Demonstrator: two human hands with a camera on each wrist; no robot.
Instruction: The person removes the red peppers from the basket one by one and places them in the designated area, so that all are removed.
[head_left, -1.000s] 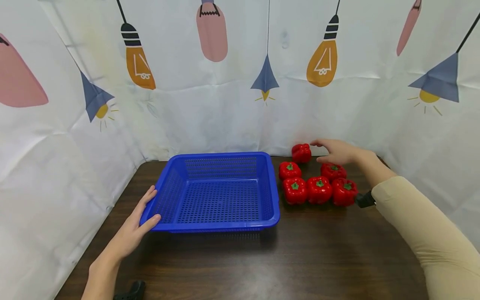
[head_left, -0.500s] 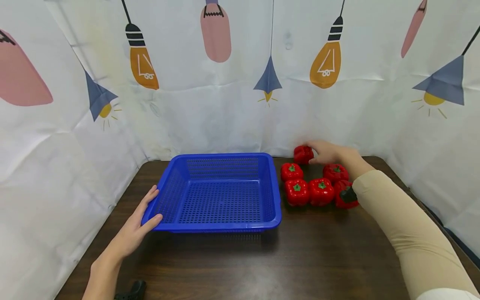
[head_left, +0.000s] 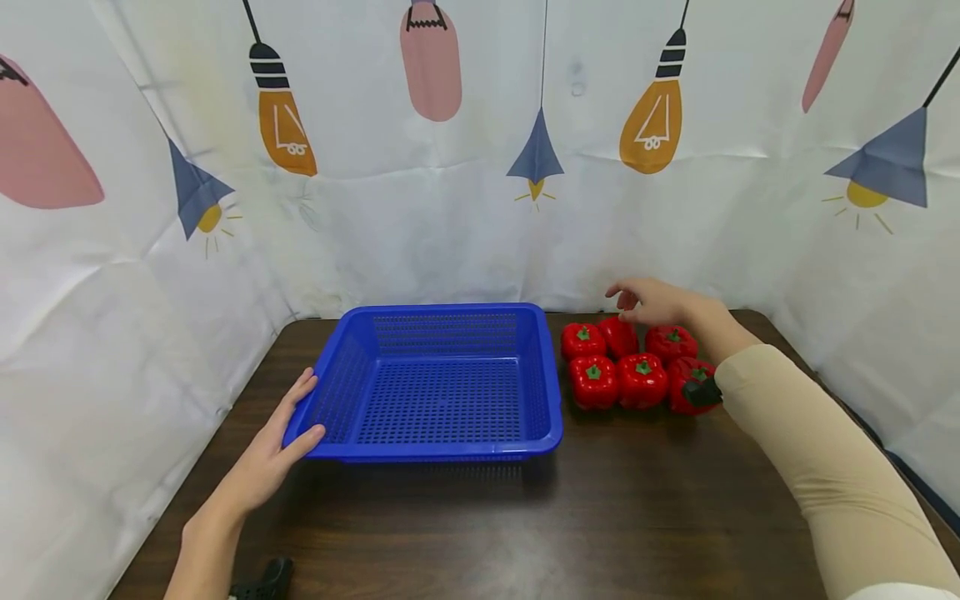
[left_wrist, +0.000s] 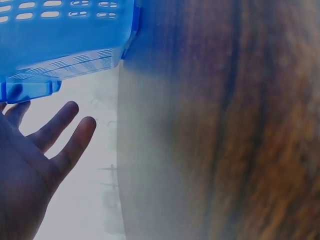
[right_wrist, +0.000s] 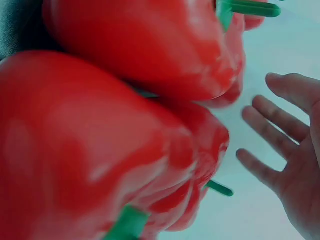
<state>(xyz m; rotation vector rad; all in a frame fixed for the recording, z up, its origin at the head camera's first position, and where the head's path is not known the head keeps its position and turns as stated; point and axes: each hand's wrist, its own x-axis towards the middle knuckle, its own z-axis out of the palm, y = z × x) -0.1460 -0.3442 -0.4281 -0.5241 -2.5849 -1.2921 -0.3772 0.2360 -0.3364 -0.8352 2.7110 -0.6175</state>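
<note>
The blue plastic basket (head_left: 442,454) stands on the table with nothing in it. My left hand (head_left: 262,462) rests at its left edge, thumb on the near corner of the rim. In the left wrist view, the straight, spread fingers of the left hand (left_wrist: 30,160) show beside the basket (left_wrist: 75,37). Right of the basket, several red bell peppers (head_left: 641,381) with green stems sit close together in two rows. My right hand (head_left: 652,302) hovers just behind and above the back middle pepper (head_left: 618,337). In the right wrist view, the right hand (right_wrist: 300,165) holds nothing, fingers spread apart from the peppers (right_wrist: 100,145).
The dark wooden table (head_left: 480,533) runs back to a white curtain (head_left: 450,233) printed with lamps and bulbs. A black strap piece (head_left: 702,392) on the right wrist hangs over the front right pepper. Another black piece (head_left: 266,579) sits by the left wrist.
The right hand gripped the rearmost pepper, brought it nearer into the gap in the back row, and let it go. The left hand and the basket have stayed in place.
</note>
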